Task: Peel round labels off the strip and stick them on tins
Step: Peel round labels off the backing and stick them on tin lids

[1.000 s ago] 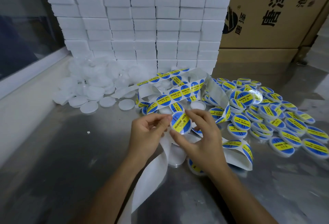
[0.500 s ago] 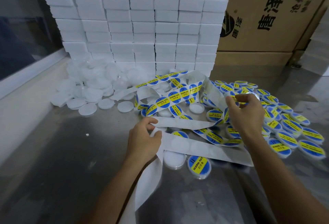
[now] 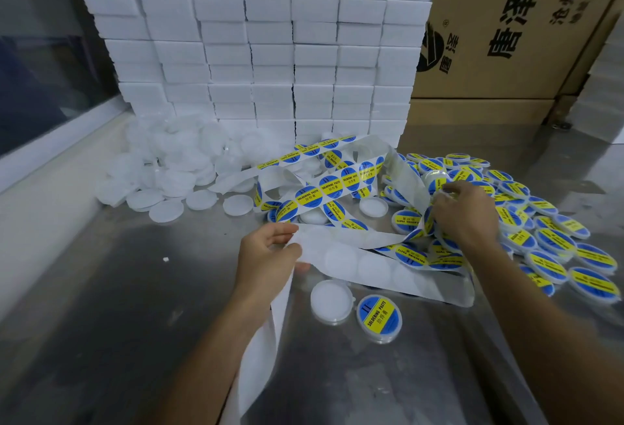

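Our left hand (image 3: 270, 255) pinches the bare white backing of the label strip (image 3: 364, 242) between thumb and fingers, and the strip loops away across the metal table (image 3: 101, 306). Our right hand (image 3: 464, 213) reaches into the pile of labelled tins (image 3: 553, 242), fingers curled around a tin (image 3: 437, 180) at the pile's near edge. One labelled tin (image 3: 379, 316) and one plain tin (image 3: 331, 301) sit side by side below the strip.

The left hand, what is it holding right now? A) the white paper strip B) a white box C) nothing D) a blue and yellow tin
A: the left hand pinches the white paper strip between thumb and fingers, at a stretch where the labels are already peeled off, while the right hand reaches over the labelled tins.
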